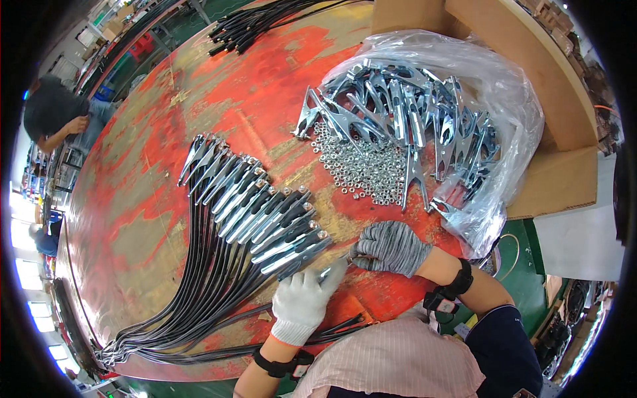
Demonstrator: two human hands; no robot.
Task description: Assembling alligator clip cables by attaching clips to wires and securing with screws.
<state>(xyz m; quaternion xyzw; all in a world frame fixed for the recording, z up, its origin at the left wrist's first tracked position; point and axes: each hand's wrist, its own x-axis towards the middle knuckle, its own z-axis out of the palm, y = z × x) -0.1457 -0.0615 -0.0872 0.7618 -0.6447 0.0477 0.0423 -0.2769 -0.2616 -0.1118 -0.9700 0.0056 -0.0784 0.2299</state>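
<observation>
My left hand [302, 304], in a white knit glove, is closed around a metal spring clamp [325, 272] near the table's front edge. My right hand [393, 248], in a grey striped glove, pinches at the clamp's far end; what lies between its fingertips is too small to make out. Just beyond my left hand, a slanting row of metal clamps [255, 202] is joined to black cables [192, 265]. Loose hex nuts [358, 169] lie heaped beyond my right hand, against a pile of bare clamps [405, 109].
The table [142, 212] is red and worn. Clear plastic sheeting [517, 113] wraps the clamp pile, beside an open cardboard box [554, 179] on the right. More black cables [245, 30] lie at the far edge. Another person [63, 116] stands at the far left.
</observation>
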